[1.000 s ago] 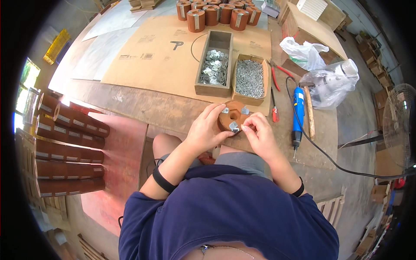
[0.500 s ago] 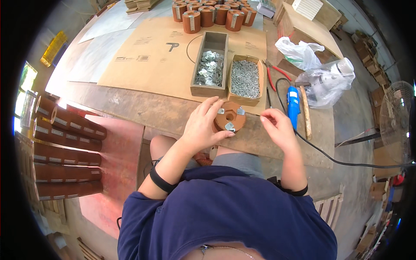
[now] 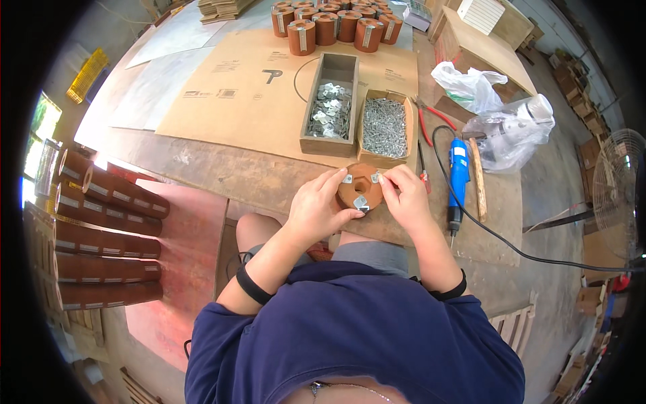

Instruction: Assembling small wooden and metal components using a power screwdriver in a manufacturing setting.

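Observation:
A reddish-brown cylinder [image 3: 348, 194] with a hole in its middle stands at the table's near edge. Several small silvery metal clips lie on its top, among them a front clip [image 3: 361, 203]. My left hand [image 3: 316, 207] grips the cylinder from the left, thumb at the front and fingers behind. On the other side, my right hand [image 3: 408, 200] pinches thumb and fingertips together at the right rear clip [image 3: 375, 178]. Whatever lies between those fingertips is too small to make out.
Behind the cylinder are a wooden box [image 3: 328, 145] of clips and a carton [image 3: 385, 160] of screws. To the right lie a blue electric screwdriver [image 3: 459, 172], a wooden stick [image 3: 478, 182], red-handled pliers [image 3: 422, 128] and plastic bags [image 3: 505, 148]. Finished-looking brown cylinders [image 3: 301, 39] stand at the back.
My right hand has moved left from beside the cylinder to the clip at its right rear. My left hand keeps its grip on the cylinder. The whole view has shifted slightly.

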Available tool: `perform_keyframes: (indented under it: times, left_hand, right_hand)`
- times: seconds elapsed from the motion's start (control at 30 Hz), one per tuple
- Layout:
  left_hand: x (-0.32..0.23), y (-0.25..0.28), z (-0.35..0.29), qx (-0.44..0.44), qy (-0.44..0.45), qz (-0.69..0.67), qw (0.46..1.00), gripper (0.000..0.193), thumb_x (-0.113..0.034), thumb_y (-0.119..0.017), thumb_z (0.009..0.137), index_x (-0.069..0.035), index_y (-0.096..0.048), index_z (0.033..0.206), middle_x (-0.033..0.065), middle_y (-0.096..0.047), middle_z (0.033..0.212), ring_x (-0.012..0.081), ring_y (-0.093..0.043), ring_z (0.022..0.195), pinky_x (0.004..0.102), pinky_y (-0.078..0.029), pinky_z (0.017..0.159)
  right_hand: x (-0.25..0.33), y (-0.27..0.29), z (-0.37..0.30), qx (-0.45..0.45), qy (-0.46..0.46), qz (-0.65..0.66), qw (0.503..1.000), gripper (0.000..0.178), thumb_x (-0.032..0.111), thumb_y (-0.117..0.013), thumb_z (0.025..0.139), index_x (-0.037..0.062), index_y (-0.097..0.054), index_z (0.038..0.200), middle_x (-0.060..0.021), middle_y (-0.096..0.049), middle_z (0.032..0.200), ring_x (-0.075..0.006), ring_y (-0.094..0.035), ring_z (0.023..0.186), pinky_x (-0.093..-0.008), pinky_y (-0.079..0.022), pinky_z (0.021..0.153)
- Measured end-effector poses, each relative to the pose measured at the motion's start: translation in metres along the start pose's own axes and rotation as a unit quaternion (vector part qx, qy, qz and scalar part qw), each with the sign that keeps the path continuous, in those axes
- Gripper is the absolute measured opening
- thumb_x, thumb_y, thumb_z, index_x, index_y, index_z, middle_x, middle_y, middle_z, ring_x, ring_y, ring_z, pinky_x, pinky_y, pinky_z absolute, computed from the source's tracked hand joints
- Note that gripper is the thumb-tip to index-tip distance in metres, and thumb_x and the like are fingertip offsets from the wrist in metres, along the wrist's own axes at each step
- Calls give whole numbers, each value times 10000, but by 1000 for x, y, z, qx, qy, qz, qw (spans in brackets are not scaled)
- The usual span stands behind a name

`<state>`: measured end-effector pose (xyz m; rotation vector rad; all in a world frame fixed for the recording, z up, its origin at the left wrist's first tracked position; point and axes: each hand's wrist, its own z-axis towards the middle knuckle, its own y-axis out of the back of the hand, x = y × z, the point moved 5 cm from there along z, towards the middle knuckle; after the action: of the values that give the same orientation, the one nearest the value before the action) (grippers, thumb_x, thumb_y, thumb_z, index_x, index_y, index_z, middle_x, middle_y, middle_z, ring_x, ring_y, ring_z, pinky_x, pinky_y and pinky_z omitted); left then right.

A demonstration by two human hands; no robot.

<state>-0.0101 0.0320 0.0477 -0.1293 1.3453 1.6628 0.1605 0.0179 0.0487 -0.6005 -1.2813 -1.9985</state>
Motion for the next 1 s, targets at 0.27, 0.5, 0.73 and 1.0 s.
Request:
perform_keyframes:
  times: [0.27,0.5,0.73,1.0]
  left_hand:
    - [-5,8,8,-6,-27,12,1000,667,-307,-775,525,-39,-507,1073,160,-491,1126,325,-519,973,382,-445,807]
    - [-7,7,31,146,-185,40,971,484,-241,-776,464,-134,-605,904,159,-388,1233,349,-394,1116,402,-376,899]
    - [-29,-10,27,109,-210,61,970,416,-210,-790,466,-13,-561,753,171,-406,1201,392,-350,1150,436,-357,921]
    - [-27,-2,6,19,-27,-41,999,391,-147,-788,510,22,-565,784,199,-407,1199,386,-439,1073,412,-416,875]
  right_hand:
    - [-18,32,2,4,29,-55,998,121,119,-579,764,28,-576,843,-110,-544,807,-286,-554,739,-363,-446,649]
    - [-84,23,-25,116,-250,-347,896,430,219,-615,741,174,-458,1139,-193,-484,986,-343,-518,912,-388,-437,806]
    - [-100,38,-28,22,-233,-117,965,292,144,-602,733,88,-549,1014,-82,-555,766,-207,-550,667,-314,-446,614]
    - [17,89,19,-197,6,196,961,145,24,-610,765,20,-565,903,-25,-524,764,-70,-474,684,-186,-378,634]
